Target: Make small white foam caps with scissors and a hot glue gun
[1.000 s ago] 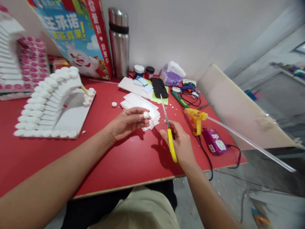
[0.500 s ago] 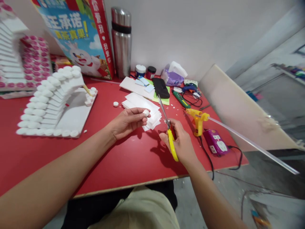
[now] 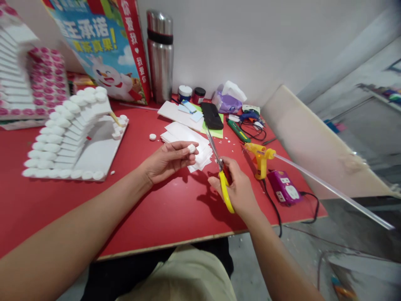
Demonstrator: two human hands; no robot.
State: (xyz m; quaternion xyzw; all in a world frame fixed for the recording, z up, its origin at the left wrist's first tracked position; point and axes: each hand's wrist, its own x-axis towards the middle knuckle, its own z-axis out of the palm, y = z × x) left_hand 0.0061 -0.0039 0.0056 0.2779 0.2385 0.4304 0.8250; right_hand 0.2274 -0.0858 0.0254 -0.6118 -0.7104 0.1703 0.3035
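Observation:
Between the thumb and fingers of my left hand (image 3: 167, 161) is a small round white disc (image 3: 191, 148). My right hand (image 3: 239, 186) is wrapped round the yellow handles of a pair of scissors (image 3: 224, 184), whose blades point away from me and slightly left. The scissors are apart from the disc, to its right. Under and behind my left fingers lies a stack of white paper pieces (image 3: 188, 136). Another white disc (image 3: 152, 136) rests on the red table left of the stack. Further left stands a white staircase model (image 3: 75, 138) edged with similar discs.
A yellow glue gun (image 3: 260, 156) with a long clear glue stick and a purple power socket (image 3: 284, 188) are on the right. Behind are a black phone-like object (image 3: 211, 116), jars, a tissue pack (image 3: 229, 100) and a steel flask (image 3: 160, 58). The table edge (image 3: 175, 246) is near my lap.
Very little differs. The scissor blades have tilted slightly to the left, while the disc stays pinched in my left hand.

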